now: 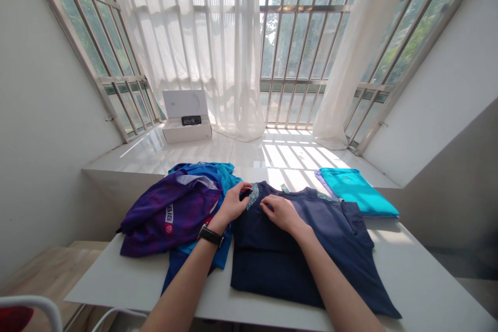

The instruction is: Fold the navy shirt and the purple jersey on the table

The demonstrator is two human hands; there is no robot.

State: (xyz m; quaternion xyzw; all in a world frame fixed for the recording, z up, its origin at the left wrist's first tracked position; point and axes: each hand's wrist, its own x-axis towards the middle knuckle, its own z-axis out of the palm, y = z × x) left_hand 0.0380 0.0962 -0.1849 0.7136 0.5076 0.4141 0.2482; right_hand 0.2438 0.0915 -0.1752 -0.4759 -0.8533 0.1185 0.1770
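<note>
White box (187,134) holds dark device (191,120) (left grip (234,204), right grip (282,211) both pinching navy shirt (272,264))

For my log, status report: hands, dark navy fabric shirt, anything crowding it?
Left hand at patterned shoulder patch, right hand alongside. Dark navy fabric shirt on white table. Rumpled purple-blue fabric pile close on left.

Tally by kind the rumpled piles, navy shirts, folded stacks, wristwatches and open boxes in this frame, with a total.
Rumpled clothing pile: 1
Navy shirt: 1
Folded stack: 1
Wristwatch: 1
Open white box: 1
Total: 5
</note>
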